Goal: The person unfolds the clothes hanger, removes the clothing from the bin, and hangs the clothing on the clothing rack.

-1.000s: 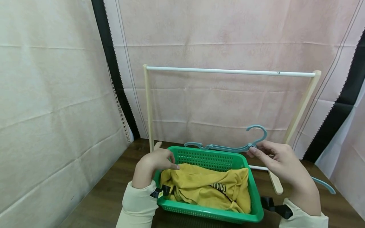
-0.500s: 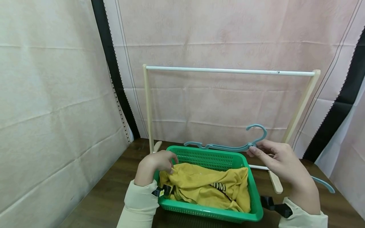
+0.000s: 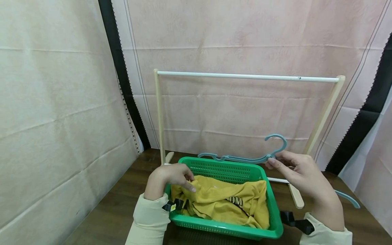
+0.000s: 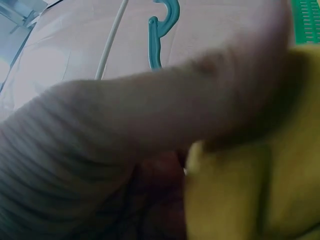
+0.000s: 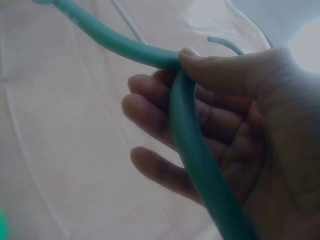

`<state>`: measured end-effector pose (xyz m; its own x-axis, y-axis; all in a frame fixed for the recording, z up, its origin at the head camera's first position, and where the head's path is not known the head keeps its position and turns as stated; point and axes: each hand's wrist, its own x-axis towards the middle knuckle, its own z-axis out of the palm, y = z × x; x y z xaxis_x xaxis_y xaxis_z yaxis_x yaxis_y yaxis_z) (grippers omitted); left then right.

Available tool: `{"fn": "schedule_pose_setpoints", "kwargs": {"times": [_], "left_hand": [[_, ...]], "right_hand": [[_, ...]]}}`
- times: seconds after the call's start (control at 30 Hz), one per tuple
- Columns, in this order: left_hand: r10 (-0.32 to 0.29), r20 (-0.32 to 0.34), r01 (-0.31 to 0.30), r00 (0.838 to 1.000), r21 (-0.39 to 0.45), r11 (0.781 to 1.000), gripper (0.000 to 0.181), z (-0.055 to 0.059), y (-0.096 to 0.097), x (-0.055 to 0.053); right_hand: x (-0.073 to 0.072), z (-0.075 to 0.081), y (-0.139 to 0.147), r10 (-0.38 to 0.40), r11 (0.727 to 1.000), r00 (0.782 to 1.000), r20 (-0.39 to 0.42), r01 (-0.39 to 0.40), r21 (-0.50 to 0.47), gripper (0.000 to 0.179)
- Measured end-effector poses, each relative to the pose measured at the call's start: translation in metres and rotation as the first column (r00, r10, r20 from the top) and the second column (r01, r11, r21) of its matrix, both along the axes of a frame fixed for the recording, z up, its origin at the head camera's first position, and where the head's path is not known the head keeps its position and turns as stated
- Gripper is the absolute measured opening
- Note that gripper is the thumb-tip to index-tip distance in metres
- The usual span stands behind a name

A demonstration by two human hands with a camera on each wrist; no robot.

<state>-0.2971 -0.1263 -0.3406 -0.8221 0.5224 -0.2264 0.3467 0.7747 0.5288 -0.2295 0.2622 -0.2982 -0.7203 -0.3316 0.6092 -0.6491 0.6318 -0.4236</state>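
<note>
My right hand (image 3: 301,173) holds a light blue plastic clothes hanger (image 3: 245,159) by the base of its hook, pinched between thumb and fingers. In the right wrist view, one arm of the hanger (image 5: 200,165) runs down across the palm. Its far end shows beyond the right forearm in the head view. My left hand (image 3: 173,177) is over the left side of a green plastic basket (image 3: 226,232), thumb and bent fingers at a crumpled yellow garment (image 3: 220,200) with dark lettering. In the left wrist view, the thumb (image 4: 165,107) overlaps the yellow cloth, and the other fingers are mostly hidden.
A rack with a white horizontal bar (image 3: 245,76) and pale side posts stands behind the basket. Its right foot (image 3: 296,196) lies on the dark wooden table (image 3: 101,217). Light cloth walls (image 3: 61,102) surround the table at the back and sides.
My left fingers have bent and spread again over the garment, and the thumb now reaches slightly lower. The right hand stays in place with the hanger.
</note>
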Motion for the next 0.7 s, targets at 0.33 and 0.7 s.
{"fn": "schedule_pose_setpoints", "kwargs": {"times": [0.33, 0.7], "left_hand": [[-0.011, -0.026, 0.014, 1.000, 0.104, 0.994, 0.025, -0.0009, -0.0008, -0.0044], [-0.036, -0.236, 0.098, 0.971, 0.257, 0.961, 0.019, 0.0086, -0.0048, -0.0046]], "right_hand": [[0.0009, 0.0001, -0.0004, -0.003, 1.000, 1.000, 0.008, 0.003, -0.001, 0.010], [0.0004, 0.0008, 0.0006, 0.016, 1.000, 1.000, -0.007, -0.017, -0.010, 0.012]]}}
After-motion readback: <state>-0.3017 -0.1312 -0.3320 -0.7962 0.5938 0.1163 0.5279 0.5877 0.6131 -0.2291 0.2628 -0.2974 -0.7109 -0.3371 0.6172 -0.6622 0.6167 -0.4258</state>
